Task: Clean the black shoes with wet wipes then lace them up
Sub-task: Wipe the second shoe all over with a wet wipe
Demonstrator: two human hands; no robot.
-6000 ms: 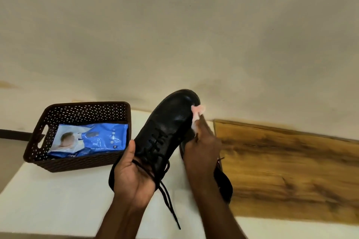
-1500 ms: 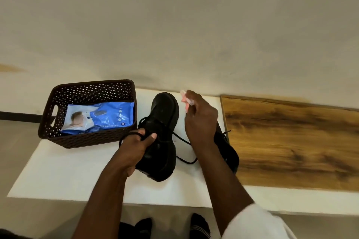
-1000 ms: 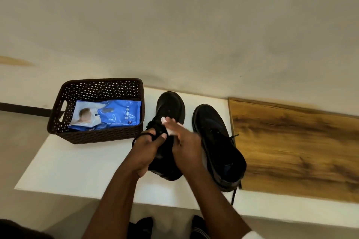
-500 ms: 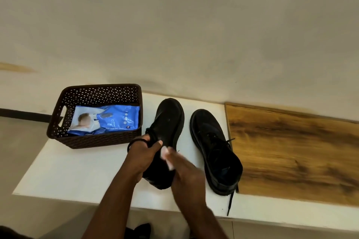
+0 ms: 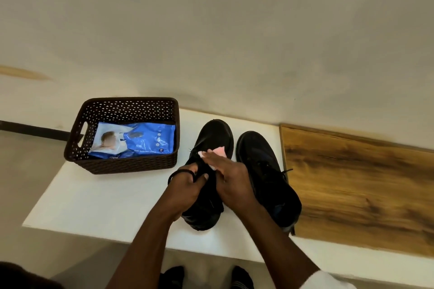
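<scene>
Two black shoes stand side by side on the white table (image 5: 98,204), toes pointing away from me. My left hand (image 5: 187,183) grips the ankle collar of the left shoe (image 5: 215,135), with a loop of black lace beside its knuckles. My right hand (image 5: 231,177) presses a crumpled white-pink wet wipe (image 5: 217,152) against that shoe's tongue area. The right shoe (image 5: 260,159) stands untouched, its lace end sticking out to the right. The left shoe's heel is hidden under my hands.
A dark brown perforated basket (image 5: 131,164) sits at the table's left rear and holds a blue wet-wipe pack (image 5: 143,142). A wooden board (image 5: 357,185) lies right of the shoes. A plain wall rises behind. My feet in dark socks (image 5: 171,275) show below the table edge.
The lifted left shoe has come down onto the table beside the right one. My right hand moved from the toe to the shoe's opening, back toward me, then forward with the wipe.
</scene>
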